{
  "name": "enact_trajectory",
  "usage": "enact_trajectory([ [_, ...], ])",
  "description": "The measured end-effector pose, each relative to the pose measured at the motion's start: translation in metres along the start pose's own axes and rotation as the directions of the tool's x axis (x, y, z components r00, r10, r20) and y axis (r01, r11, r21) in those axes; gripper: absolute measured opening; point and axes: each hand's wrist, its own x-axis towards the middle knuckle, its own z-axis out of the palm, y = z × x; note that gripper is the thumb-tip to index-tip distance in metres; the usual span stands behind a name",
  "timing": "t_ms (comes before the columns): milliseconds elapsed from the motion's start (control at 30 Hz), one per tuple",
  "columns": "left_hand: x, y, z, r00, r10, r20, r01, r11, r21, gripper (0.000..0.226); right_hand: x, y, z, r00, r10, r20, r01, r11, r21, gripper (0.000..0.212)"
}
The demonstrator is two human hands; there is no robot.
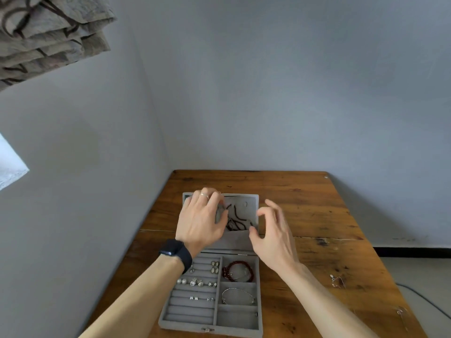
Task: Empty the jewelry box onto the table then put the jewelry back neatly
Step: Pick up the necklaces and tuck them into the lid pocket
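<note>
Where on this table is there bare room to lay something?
Bare wood lies between the jewelry box and the silver piece near the right edge of the table, and behind the lid. The left hand and right hand crowd the lid.

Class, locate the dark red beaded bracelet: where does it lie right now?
Head view: the dark red beaded bracelet lies in the grey felt jewelry box's right column, far compartment, just beyond the thin silver bangle.

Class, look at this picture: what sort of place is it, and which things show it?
Probably a room in a home: a worn wooden table in a wall corner, an open grey jewelry box on it, patterned fabric upper left.
</note>
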Motion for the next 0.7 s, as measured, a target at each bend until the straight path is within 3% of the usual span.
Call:
enact_trajectory([
  [100, -0.033, 0.000, 0.009, 0.987, 0.156, 0.045, -0.160, 0.982, 0.098, 0.010, 0.001, -0.004, 0.008, 0.955, 0.269, 0.121, -0.289, 0.936, 0.201, 0.058],
  [167, -0.043, -0.002, 0.012, 0.975, 0.209, 0.071, -0.217, 0.968, 0.129, 0.008, 0.004, -0.006, 0.014, 0.917, 0.361, 0.171, -0.395, 0.882, 0.258, 0.056],
  [300, -0.043, 0.003, 0.011, 0.981, 0.183, 0.067, -0.191, 0.970, 0.147, 0.010, 0.008, -0.013, 0.023, 0.890, 0.433, 0.145, -0.457, 0.835, 0.307, 0.038],
  [367, -0.042, 0.007, 0.011, 0.976, 0.204, 0.083, -0.215, 0.964, 0.156, 0.006, 0.010, -0.017, 0.024, 0.863, 0.477, 0.168, -0.505, 0.792, 0.344, 0.040],
  [533, -0.042, 0.009, 0.013, 0.971, 0.188, 0.147, -0.213, 0.959, 0.186, 0.005, 0.013, -0.020, 0.029, 0.769, 0.569, 0.290, -0.619, 0.549, 0.562, 0.034],
  [600, -0.044, 0.010, 0.013, 0.970, 0.166, 0.176, -0.199, 0.961, 0.192, 0.006, 0.012, -0.021, 0.030, 0.772, 0.578, 0.266, -0.608, 0.549, 0.573, 0.026],
  [700, -0.047, 0.011, 0.013, 0.970, 0.143, 0.199, -0.182, 0.964, 0.193, 0.012, 0.010, -0.026, 0.031, 0.778, 0.579, 0.245, -0.609, 0.597, 0.523, 0.032],
])
